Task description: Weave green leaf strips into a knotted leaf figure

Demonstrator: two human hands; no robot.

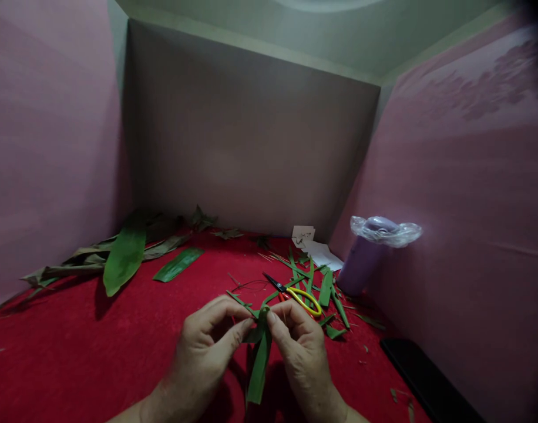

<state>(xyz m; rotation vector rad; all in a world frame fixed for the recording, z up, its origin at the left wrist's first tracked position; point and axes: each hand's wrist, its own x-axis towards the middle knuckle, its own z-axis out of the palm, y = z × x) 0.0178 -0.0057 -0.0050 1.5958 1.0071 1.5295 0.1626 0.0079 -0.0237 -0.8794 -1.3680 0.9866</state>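
Between my two hands is a folded green leaf strip (260, 364), its broad end hanging down toward me. My left hand (207, 346) pinches the strip's left side between thumb and forefinger. On the other side, my right hand (299, 346) pinches it near the top fold, with thumb and forefinger closed. A thin stick-like piece shows by the right fingers, too small to name. Just beyond the right hand lie scissors (302, 296) with yellow and red handles, blades pointing to the back left. Cut green leaf strips (326, 288) are scattered beside them.
A purple tumbler (361, 264) with clear plastic over its top stands at the right wall. White papers (322, 254) lie behind the strips. A black phone-like slab (421, 376) is at right front. Large green leaves (125, 252) and dried leaves (84, 258) lie left on red cloth (97, 358).
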